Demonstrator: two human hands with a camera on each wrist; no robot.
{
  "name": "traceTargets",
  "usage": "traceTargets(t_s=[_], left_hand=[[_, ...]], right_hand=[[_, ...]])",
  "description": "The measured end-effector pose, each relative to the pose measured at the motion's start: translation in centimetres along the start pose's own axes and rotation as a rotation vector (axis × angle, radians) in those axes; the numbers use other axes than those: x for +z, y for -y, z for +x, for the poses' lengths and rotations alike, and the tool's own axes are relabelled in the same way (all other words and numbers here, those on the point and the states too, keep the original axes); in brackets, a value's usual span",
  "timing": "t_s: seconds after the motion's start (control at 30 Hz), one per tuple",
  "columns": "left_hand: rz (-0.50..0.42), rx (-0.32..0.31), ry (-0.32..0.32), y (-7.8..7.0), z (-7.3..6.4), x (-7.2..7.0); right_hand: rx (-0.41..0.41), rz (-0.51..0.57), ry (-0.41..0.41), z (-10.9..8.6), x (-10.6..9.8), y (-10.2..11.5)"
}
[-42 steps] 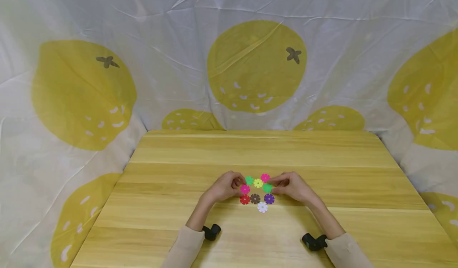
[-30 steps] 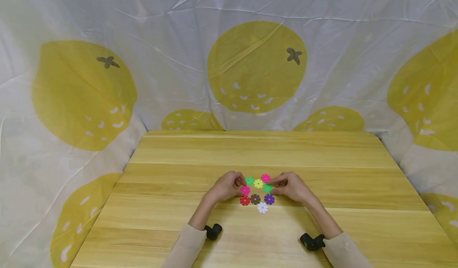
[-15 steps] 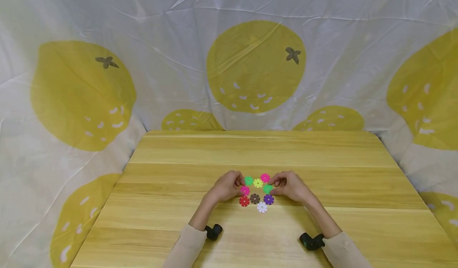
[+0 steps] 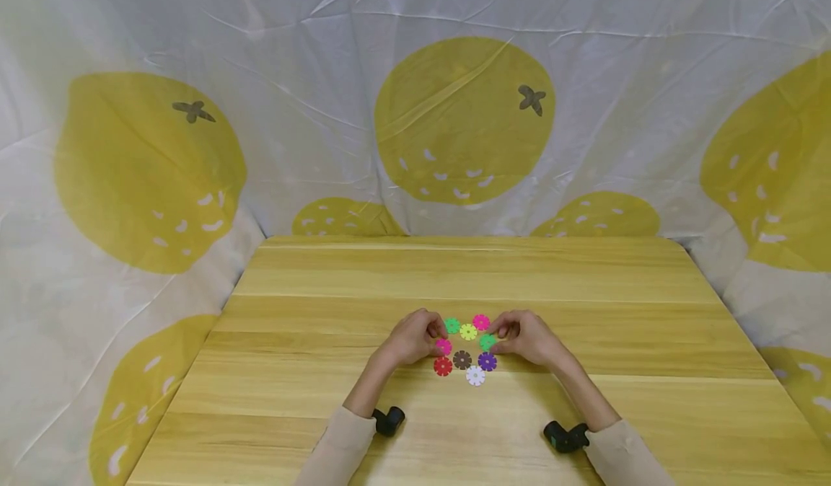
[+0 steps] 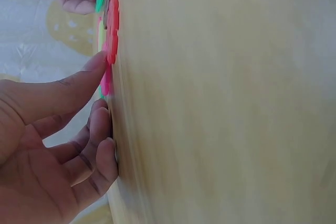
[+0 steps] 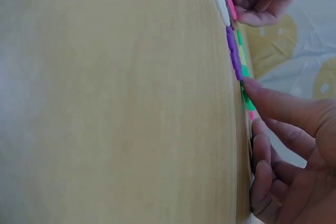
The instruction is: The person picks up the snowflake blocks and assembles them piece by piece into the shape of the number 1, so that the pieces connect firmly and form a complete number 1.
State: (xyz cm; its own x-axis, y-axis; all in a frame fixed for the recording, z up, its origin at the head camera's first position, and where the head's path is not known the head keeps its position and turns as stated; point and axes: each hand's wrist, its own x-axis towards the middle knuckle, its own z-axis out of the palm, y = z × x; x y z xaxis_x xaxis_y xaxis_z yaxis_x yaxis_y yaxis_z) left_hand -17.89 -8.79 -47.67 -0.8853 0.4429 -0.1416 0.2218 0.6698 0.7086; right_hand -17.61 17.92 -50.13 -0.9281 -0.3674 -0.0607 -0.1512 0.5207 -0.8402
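Note:
Several notched, flower-like plastic discs lie flat in a rough ring on the wooden table. My left hand (image 4: 414, 337) holds the left pink disc (image 4: 444, 347) by its edge between thumb and forefinger. Across the ring, my right hand (image 4: 527, 337) has the right green disc (image 4: 487, 342) likewise between thumb and forefinger. Along the far side are another green disc (image 4: 451, 325), a yellow disc (image 4: 468, 332) and a second pink disc (image 4: 481, 322). Nearer lie a red disc (image 4: 443, 366), brown disc (image 4: 462, 360), purple disc (image 4: 487, 361) and white disc (image 4: 475, 376).
The wooden table (image 4: 363, 273) extends around the discs. A white cloth with yellow lemon prints (image 4: 466, 122) hangs behind it and at both sides. A black wrist camera (image 4: 389, 421) sits at the left cuff, another wrist camera (image 4: 566, 437) at the right.
The left pink disc and the red disc have shifted slightly toward the near edge. The right green disc has moved a little to the right. Both hands stay nearly in place.

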Motion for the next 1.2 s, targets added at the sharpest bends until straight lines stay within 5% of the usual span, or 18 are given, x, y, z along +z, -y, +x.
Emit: traceTargets(t_s=[0.47, 0.87, 1.2], left_hand=[[-0.105, 0.018, 0.051, -0.2, -0.2, 0.1], [-0.221, 0.001, -0.044, 0.0, -0.8, -0.1], [-0.553, -0.021, -0.047, 0.0, -0.7, -0.3]], right_hand=[[0.021, 0.06, -0.013, -0.2, -0.4, 0.3], [0.033, 0.179, 0.036, -0.9, -1.5, 0.0], [0.03, 0.233, 0.012, -1.3, -1.1, 1.3]])
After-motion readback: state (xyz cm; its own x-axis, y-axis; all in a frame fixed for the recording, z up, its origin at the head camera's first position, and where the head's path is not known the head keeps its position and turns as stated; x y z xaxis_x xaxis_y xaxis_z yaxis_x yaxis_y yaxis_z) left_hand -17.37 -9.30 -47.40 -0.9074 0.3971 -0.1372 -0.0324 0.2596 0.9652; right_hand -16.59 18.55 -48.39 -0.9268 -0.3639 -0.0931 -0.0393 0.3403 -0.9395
